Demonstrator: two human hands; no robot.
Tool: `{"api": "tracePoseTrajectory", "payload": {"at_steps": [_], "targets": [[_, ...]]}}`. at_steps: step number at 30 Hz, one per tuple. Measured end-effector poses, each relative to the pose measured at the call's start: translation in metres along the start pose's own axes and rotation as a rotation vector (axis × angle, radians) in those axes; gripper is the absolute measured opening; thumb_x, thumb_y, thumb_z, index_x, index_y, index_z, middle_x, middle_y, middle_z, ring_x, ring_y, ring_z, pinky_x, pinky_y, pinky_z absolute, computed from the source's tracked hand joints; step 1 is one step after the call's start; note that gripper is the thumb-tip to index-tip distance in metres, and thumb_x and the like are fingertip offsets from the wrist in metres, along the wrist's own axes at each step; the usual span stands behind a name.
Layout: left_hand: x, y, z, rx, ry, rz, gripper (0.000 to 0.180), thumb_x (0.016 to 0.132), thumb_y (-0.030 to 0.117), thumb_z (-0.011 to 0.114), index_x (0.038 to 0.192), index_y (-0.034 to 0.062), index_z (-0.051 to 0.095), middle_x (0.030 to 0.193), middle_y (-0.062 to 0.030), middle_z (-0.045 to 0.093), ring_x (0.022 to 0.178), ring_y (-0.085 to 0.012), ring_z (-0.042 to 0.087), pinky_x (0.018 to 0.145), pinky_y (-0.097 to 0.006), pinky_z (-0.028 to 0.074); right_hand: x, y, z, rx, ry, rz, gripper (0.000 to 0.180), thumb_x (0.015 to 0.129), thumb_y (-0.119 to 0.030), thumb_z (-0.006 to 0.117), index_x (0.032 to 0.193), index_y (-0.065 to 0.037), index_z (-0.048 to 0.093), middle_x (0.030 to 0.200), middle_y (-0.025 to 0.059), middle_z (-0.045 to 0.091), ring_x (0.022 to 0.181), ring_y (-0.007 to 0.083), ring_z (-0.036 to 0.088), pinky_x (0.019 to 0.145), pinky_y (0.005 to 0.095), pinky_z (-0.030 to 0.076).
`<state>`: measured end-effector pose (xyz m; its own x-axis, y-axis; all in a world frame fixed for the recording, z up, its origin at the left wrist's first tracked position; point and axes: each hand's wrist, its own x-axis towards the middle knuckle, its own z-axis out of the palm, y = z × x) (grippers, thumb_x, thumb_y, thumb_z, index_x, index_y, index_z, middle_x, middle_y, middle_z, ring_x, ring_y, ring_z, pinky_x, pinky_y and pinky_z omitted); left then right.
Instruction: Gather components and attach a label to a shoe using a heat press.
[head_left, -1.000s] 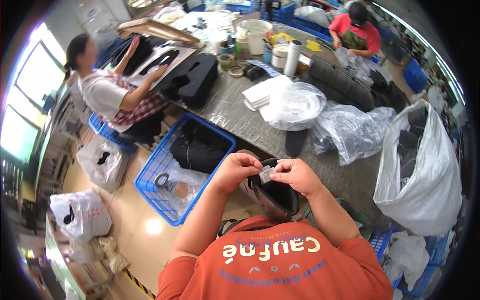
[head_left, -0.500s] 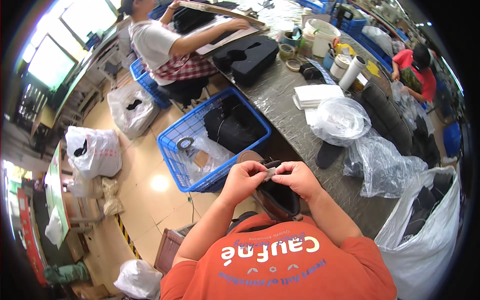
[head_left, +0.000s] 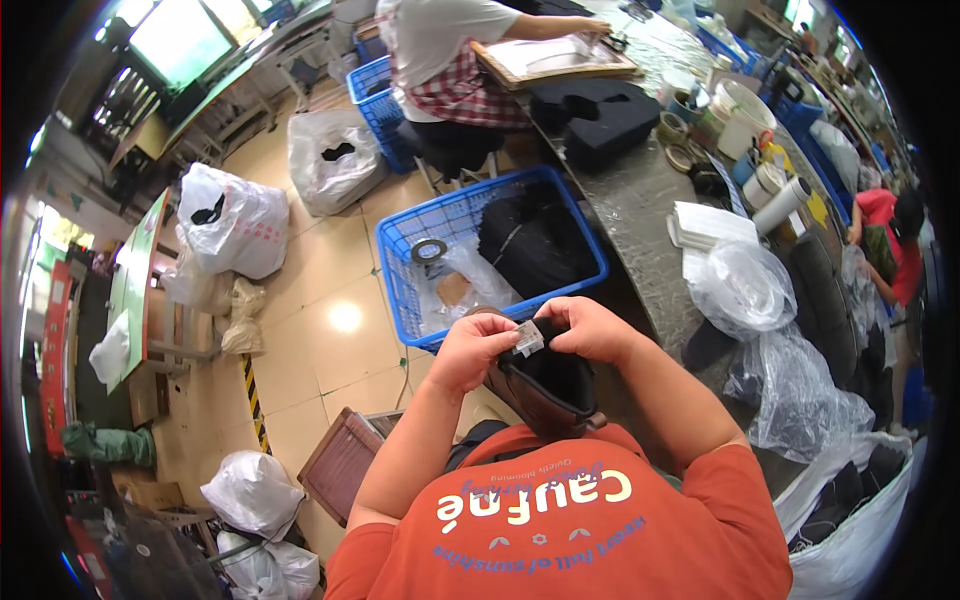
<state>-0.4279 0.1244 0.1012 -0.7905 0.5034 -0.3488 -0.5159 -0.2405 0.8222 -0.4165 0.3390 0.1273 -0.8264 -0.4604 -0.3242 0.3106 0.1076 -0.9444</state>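
Observation:
A brown shoe (head_left: 530, 402) with a black lining is held close against my body, its opening facing up. At the shoe's tongue, a small whitish label (head_left: 529, 339) with dark print shows between my hands. The fingers of my left hand (head_left: 472, 349) are pinched together at the label's left edge. My right hand (head_left: 592, 329) grips the black tongue (head_left: 548, 330) just right of the label. The front of the shoe lies mostly hidden beneath my hands.
Beyond my hands, a blue crate (head_left: 400, 300) on the tiled floor holds black pieces, clear plastic and a tape roll. To the right, a workbench (head_left: 640, 235) carries plastic bags, white sheets and tubs. A co-worker (head_left: 450, 60) sits at its far side. White sacks (head_left: 235, 220) stand left.
My view has swung leftward, so the surroundings sit farther right. The label is turned flatter and shows more between my fingers. The co-worker's board has been lowered onto the bench.

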Motion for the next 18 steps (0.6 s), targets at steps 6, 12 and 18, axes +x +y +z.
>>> {"api": "tracePoseTrajectory", "payload": {"at_steps": [6, 12, 18], "targets": [[-0.018, 0.023, -0.057, -0.038, 0.004, 0.010, 0.009, 0.080, 0.003, 0.065, 0.086, -0.0011, 0.061, 0.079, -0.0056, 0.063, 0.069, -0.0119, 0.060, 0.062, -0.023, 0.049, 0.062, -0.013, 0.021, 0.231, -0.280, 0.099, 0.029, 0.069, 0.006, 0.063, 0.098, 0.000, 0.059, 0.087, 0.0036, 0.063, 0.079, 0.0093, 0.058, 0.073, 0.0223, 0.047], [-0.039, 0.050, -0.091, -0.134, 0.251, 0.161, 0.007, 0.085, 0.006, 0.061, 0.090, 0.0027, 0.056, 0.080, -0.0030, 0.060, 0.072, -0.0100, 0.058, 0.065, -0.022, 0.048, 0.116, -0.015, 0.067, 0.299, -0.077, 0.182, 0.016, 0.074, 0.003, 0.066, 0.089, -0.001, 0.060, 0.079, 0.0047, 0.064, 0.071, 0.0104, 0.061, 0.066, 0.0226, 0.050], [-0.038, 0.047, -0.088, 0.115, 0.694, 0.536, 0.005, 0.091, 0.008, 0.055, 0.091, 0.0034, 0.053, 0.079, -0.0006, 0.058, 0.073, -0.0040, 0.052, 0.066, -0.017, 0.042, 0.165, -0.049, 0.101, 0.210, 0.125, 0.096, 0.014, 0.074, 0.004, 0.065, 0.087, 0.003, 0.060, 0.077, 0.0078, 0.064, 0.068, 0.0127, 0.061, 0.063, 0.0249, 0.050]]}}
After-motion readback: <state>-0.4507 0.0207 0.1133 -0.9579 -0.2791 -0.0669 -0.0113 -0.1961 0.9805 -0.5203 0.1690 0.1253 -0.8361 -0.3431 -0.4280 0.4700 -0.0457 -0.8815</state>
